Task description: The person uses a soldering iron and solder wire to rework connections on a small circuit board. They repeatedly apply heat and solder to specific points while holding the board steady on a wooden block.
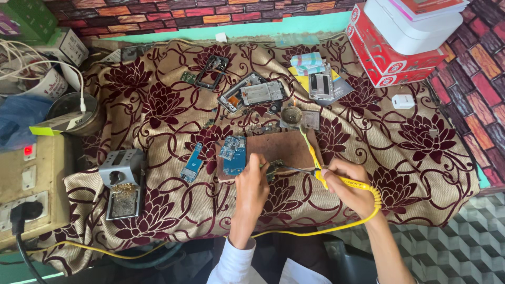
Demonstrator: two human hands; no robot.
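A grey metal soldering-iron stand sits at the left of a beige cloth patterned with maroon flowers. A narrow blue circuit strip and a larger blue circuit board lie beside a brown wooden work block, with stripped phone frames beyond. The left hand pinches a small dark component at the block's near edge. The right hand clasps a yellow-handled soldering iron, its tip touching that component.
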